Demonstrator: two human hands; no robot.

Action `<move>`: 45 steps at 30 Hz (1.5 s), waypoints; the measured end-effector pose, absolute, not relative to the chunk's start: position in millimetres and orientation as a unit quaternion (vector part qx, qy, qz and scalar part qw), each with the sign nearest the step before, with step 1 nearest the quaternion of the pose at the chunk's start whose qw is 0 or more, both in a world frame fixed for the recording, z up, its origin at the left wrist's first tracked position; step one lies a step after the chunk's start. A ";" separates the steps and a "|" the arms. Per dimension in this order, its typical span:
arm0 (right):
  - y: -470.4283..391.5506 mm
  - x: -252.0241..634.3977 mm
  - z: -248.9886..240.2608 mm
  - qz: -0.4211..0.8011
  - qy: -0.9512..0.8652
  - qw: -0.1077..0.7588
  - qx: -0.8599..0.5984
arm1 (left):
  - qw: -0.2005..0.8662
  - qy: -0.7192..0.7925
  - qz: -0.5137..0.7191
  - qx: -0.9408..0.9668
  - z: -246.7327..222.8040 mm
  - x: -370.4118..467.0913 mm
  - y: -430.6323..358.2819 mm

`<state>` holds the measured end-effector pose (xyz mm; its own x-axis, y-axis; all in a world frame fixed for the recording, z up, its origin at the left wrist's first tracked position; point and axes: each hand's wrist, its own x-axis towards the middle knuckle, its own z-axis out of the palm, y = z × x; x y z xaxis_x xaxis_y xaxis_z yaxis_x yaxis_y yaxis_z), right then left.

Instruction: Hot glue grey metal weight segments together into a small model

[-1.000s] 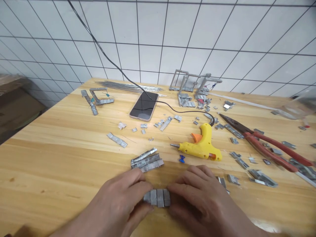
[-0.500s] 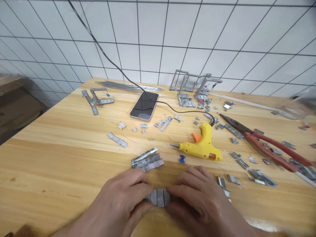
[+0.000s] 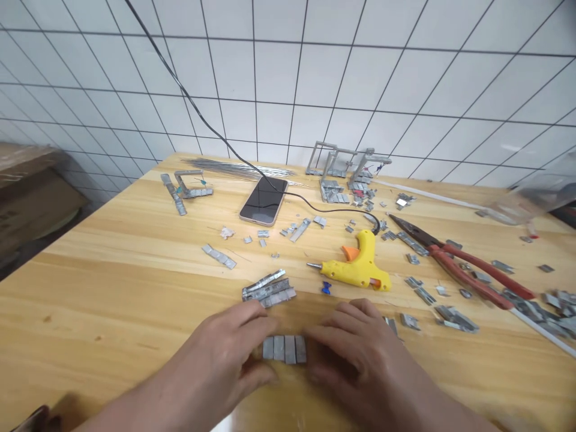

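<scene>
A short strip of grey metal segments (image 3: 284, 349) lies side by side in a row on the wooden table, between my two hands. My left hand (image 3: 240, 342) is at the strip's left end, its thumb and fingers apart around that end. At the right end is my right hand (image 3: 348, 342), curved with finger and thumb apart and slightly blurred; whether it touches the strip is hard to see. Just beyond the left hand lies a small stack of channel-shaped metal strips (image 3: 270, 289). A tiny blue bow-shaped piece (image 3: 326, 288) lies beyond the right hand.
A yellow glue gun (image 3: 357, 267) lies ahead, its black cord (image 3: 211, 129) running past a phone (image 3: 264, 201). Red-handled pliers (image 3: 459, 261) lie right among scattered metal pieces (image 3: 456, 318). Small metal frames (image 3: 335, 174) and thin wires (image 3: 238, 167) are near the tiled wall.
My left finger and thumb have parted from the strip, and my right fingers have loosened at its other end. More of the strip shows. The camera view has shifted slightly.
</scene>
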<state>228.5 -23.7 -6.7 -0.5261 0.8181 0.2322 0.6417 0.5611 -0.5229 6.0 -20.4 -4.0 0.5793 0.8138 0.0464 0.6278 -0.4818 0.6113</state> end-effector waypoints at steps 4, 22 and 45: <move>-21.8 239.3 0.5 0.168 -0.837 0.297 -0.427 | 0.265 0.422 0.164 0.851 1.0 3.5 -19.4; 3.8 276.5 4.0 0.047 -0.812 0.323 -0.484 | 0.207 0.437 0.156 0.861 -0.7 32.4 -25.5; -1.7 328.1 37.7 0.146 -0.771 0.244 -0.570 | 0.145 0.391 0.234 0.878 -17.1 17.3 -15.6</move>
